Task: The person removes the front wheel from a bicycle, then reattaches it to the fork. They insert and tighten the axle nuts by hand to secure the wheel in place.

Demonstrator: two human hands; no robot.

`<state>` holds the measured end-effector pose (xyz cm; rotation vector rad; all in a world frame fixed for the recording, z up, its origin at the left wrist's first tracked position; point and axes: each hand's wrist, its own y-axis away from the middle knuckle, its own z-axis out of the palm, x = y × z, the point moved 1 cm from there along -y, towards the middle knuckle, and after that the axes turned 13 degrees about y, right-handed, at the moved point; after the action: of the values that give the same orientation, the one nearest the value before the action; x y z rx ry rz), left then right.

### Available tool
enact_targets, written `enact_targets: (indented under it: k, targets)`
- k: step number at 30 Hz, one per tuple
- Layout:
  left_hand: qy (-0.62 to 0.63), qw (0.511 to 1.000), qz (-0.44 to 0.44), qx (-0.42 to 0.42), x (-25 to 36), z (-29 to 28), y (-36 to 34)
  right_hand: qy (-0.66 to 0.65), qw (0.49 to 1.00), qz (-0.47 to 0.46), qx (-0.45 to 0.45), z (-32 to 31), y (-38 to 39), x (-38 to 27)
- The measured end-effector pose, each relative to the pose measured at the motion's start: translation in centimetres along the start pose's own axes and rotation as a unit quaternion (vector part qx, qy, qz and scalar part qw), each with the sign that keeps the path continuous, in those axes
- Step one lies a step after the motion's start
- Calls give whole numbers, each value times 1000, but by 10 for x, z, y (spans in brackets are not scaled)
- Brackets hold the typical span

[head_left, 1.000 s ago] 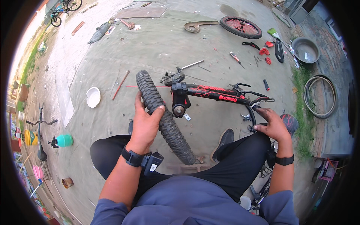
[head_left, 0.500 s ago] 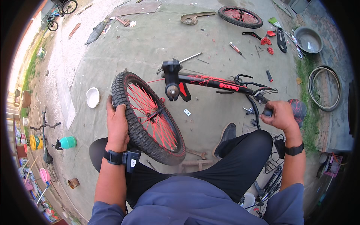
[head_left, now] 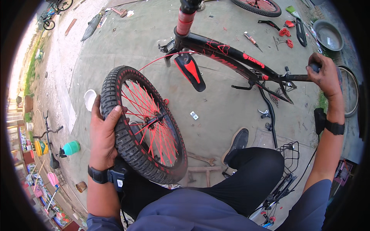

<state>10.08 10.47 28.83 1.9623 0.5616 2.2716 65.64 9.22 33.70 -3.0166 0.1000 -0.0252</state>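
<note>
My left hand (head_left: 103, 133) is wrapped round the knobbly black tyre of a bicycle wheel (head_left: 146, 161) with red spokes, its thumb over the near rim. The wheel leans tilted beside my left leg, apart from the bike frame. My right hand (head_left: 325, 75) is closed on the bicycle saddle (head_left: 315, 67) at the end of the seat post; the hand hides most of the saddle. From there the black and red bike frame (head_left: 235, 56) stretches left to its front end, where no wheel sits in the fork (head_left: 168, 57). A red cable (head_left: 154, 61) hangs near the fork.
A small metal plate (head_left: 194, 115) lies on the ground, with a black handlebar (head_left: 269, 111) to its right. Farther off are a screwdriver (head_left: 252, 41), a second wheel (head_left: 262, 9) and a grey basin (head_left: 327, 35). A white bowl (head_left: 89, 100) and a green jug (head_left: 71, 148) stand left.
My right hand has moved up and right with the saddle, and the bike frame has swung with it, its front end rising. My left hand and the wheel have shifted slightly left.
</note>
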Motion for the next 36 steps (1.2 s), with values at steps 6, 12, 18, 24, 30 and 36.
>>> enact_targets:
  k: [6,12,18,24,30,36]
  targets:
    - [-58,998,-34,-3,21,25,-64,19,999,-20,-28,4,-50,92]
    - [-51,995,-79,25,28,19,-89,48,991,-30,-124,6,-64,111]
    - [-43,988,-133,68,25,30,-71,-42,993,-6,-108,5,-77,70]
    - [-57,972,-200,106,16,70,-37,-8,988,11,-153,-19,-97,47]
    - [-145,957,-195,158,31,85,13,-24,985,5,-173,-23,-108,58]
    - [-68,960,-171,213,88,114,38,-46,979,-7,-197,-21,-106,58]
